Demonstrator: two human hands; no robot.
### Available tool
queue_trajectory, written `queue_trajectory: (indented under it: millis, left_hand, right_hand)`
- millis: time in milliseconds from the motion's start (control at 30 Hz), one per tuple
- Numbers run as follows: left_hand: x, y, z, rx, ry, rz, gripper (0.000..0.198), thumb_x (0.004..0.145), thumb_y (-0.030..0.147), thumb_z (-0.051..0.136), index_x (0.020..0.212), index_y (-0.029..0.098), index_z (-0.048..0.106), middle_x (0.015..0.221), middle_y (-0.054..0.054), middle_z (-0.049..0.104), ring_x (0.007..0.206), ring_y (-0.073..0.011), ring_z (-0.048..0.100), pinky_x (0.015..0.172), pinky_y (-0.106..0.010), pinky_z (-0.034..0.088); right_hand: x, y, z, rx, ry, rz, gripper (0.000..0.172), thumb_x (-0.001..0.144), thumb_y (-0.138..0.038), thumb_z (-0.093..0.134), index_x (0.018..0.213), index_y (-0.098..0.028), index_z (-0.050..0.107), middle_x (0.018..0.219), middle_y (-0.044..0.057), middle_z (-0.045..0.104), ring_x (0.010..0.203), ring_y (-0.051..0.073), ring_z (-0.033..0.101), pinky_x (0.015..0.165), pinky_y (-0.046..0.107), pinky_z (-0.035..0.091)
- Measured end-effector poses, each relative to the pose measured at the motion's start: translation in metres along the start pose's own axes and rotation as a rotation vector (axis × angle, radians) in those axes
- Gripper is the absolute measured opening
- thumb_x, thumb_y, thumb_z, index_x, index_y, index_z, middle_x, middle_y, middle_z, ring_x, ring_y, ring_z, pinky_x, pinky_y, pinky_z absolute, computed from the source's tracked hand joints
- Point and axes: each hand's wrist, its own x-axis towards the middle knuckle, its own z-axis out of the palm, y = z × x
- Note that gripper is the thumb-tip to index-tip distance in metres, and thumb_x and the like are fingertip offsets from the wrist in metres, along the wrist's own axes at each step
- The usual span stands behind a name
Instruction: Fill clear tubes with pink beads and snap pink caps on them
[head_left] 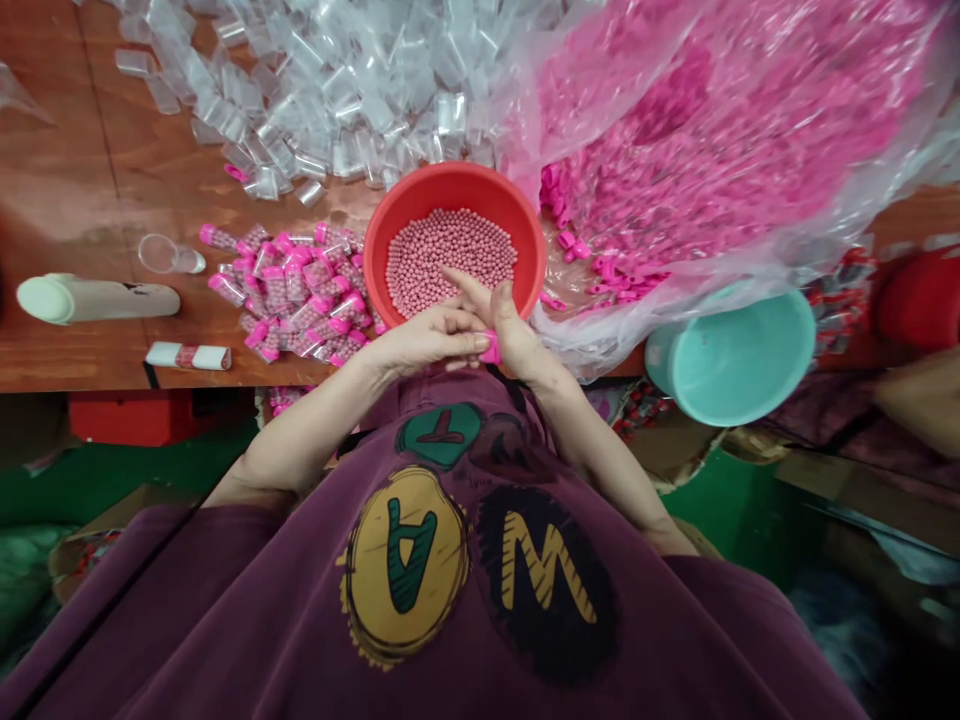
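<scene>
My left hand (431, 338) curls just in front of a red plastic bowl (397, 225), its fingertips beside a small pink plastic piece (491, 349). That piece sits partly hidden against my right hand (504, 325), whose index finger stretches over the rim toward the pale pink beads (450, 260) filling the bowl's bottom. To the left of the bowl lies a heap of clear tubes with pink caps (296, 295). Loose clear tubes (322, 105) spread behind it. On the right, a clear plastic bag (592, 330) holds many pink caps (720, 130).
A teal basin (735, 355) stands tilted at the table's right. On the wooden table (75, 180) lie a cream cylinder (97, 298), a small clear cup (169, 254) and a striped roll (187, 356). A red box (127, 417) sits below the table edge.
</scene>
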Motion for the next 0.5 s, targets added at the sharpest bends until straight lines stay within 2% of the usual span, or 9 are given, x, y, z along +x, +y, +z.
queue_trajectory:
  millis: [67,100,233,333,400,500]
  left_hand:
    - [0.002,-0.001,0.001,-0.043,0.031,-0.012,0.04,0.092,0.055,0.079,0.083,0.017,0.069,0.074,-0.003,0.064,0.057,-0.0105,0.051,0.052,-0.026,0.037]
    - [0.003,-0.001,0.004,-0.015,0.056,0.002,0.038,0.094,0.052,0.077,0.084,0.016,0.069,0.074,-0.003,0.063,0.057,-0.0103,0.05,0.053,-0.026,0.036]
    - [0.006,0.003,0.017,0.28,0.204,0.16,0.019,0.096,0.028,0.072,0.082,0.015,0.069,0.075,-0.001,0.062,0.065,-0.0114,0.051,0.061,-0.027,0.039]
    - [0.008,0.003,0.025,0.377,0.339,0.197,0.012,0.093,0.017,0.071,0.081,0.015,0.068,0.075,-0.001,0.062,0.069,-0.0123,0.052,0.065,-0.027,0.04]
    - [0.011,-0.002,0.027,0.21,0.352,0.097,0.013,0.096,0.021,0.071,0.084,0.015,0.068,0.072,0.0,0.061,0.062,-0.0106,0.049,0.06,-0.025,0.038]
    - [0.017,-0.015,0.029,-0.236,0.338,-0.132,0.022,0.1,0.03,0.07,0.084,0.016,0.065,0.07,0.001,0.061,0.053,-0.0074,0.047,0.053,-0.022,0.035]
  right_hand:
    - [0.002,0.0,-0.001,0.051,0.003,-0.009,0.096,0.101,-0.092,0.015,0.172,-0.03,0.033,0.132,0.01,0.072,0.083,0.019,0.073,0.053,0.029,0.062]
    - [0.003,0.001,-0.003,0.055,0.013,-0.03,0.094,0.103,-0.09,0.016,0.173,-0.03,0.033,0.133,0.01,0.072,0.085,0.019,0.074,0.054,0.028,0.062]
    - [0.005,0.001,-0.011,-0.078,0.122,-0.129,0.077,0.106,-0.082,0.04,0.161,-0.03,0.053,0.123,0.007,0.076,0.104,0.019,0.072,0.079,0.028,0.066]
    - [0.009,0.002,-0.012,-0.04,0.236,-0.106,0.071,0.106,-0.08,0.042,0.154,-0.031,0.059,0.115,0.006,0.077,0.103,0.02,0.073,0.084,0.031,0.066]
    - [0.017,0.008,-0.011,0.097,0.3,-0.056,0.081,0.105,-0.086,0.028,0.15,-0.028,0.06,0.108,0.007,0.077,0.096,0.022,0.074,0.079,0.034,0.066]
    - [0.031,0.025,-0.01,0.282,0.42,-0.049,0.097,0.098,-0.094,0.011,0.139,-0.023,0.063,0.099,0.01,0.077,0.094,0.025,0.075,0.076,0.039,0.067]
